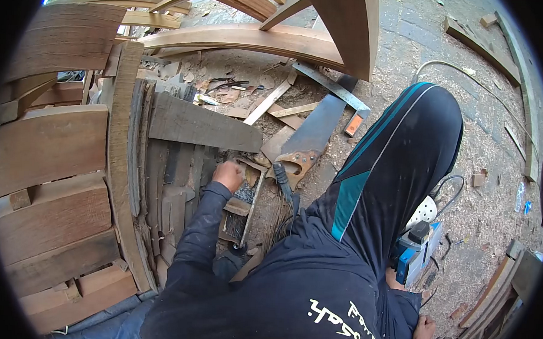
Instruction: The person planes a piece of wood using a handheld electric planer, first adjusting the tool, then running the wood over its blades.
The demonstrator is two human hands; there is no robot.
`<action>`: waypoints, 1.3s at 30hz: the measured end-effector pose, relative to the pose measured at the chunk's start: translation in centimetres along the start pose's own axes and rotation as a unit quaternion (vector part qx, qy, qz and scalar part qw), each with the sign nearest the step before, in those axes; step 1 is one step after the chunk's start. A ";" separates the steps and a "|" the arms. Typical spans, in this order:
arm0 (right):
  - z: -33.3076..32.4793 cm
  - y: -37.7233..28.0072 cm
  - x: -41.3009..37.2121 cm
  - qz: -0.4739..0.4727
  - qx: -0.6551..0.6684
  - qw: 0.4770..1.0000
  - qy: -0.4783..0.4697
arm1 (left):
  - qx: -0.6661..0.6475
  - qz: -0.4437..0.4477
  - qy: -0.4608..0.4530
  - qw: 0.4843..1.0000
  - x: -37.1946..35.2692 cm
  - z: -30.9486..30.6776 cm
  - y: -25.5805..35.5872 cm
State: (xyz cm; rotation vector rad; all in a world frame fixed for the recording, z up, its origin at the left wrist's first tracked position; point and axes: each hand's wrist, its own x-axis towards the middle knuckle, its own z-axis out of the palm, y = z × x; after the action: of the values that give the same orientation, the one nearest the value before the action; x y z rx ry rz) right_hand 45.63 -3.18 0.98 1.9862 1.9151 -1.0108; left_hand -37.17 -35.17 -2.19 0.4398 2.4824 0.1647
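Risk: your left fingers (232,173) curl at the box (257,200) of nails (245,194), where blind groping could prick them; cannot tell what they grip, nor whether your right fingers (427,326), low beside you, hold anything.

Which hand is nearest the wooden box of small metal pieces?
The left hand, curled at the upper end of the wooden box. The right hand is well away, near the picture's lower right, past the bent leg.

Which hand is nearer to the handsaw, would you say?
The left hand is nearer, just left of the handle of the handsaw but apart from it. The right hand is farther, low at the person's right side.
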 end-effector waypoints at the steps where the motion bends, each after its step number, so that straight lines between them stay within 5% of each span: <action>1: -0.1 -0.4 0.0 0.001 -0.013 1.000 0.001 | 0.108 -0.004 0.014 0.994 0.4 0.9 -1.9; 9: 0.3 -0.7 -0.6 -0.015 -0.030 0.999 0.029 | 0.023 -0.093 -0.043 0.995 0.3 6.3 -4.8; 21: -0.2 -4.4 -1.7 0.018 0.001 1.000 0.019 | 0.059 -0.088 0.078 0.991 0.6 10.1 -5.4; 28: 0.1 -1.6 -1.1 -0.029 -0.054 0.998 -0.002 | 0.228 -0.078 0.008 0.970 1.8 5.5 -4.3; 31: -1.0 -6.9 -2.7 -0.003 -0.076 0.997 -0.008 | 0.192 0.079 -0.037 0.978 0.3 0.9 3.6; 34: -0.3 -8.0 -3.7 -0.007 -0.101 0.993 0.066 | -0.067 0.322 -0.032 0.944 -3.4 -4.6 14.5; 36: -0.9 -12.3 -5.0 -0.023 -0.055 0.992 0.113 | -0.179 0.283 -0.082 0.939 -8.5 -9.0 24.4; 39: -0.5 -18.2 -5.9 -0.100 0.102 0.971 0.193 | -0.218 0.407 -0.100 0.881 -12.5 -10.7 33.8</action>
State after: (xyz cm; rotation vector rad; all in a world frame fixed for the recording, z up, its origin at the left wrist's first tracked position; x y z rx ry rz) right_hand 29.11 -5.10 10.39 2.2778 2.3362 -0.9556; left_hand -24.74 -8.01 20.65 1.1980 1.8305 0.9380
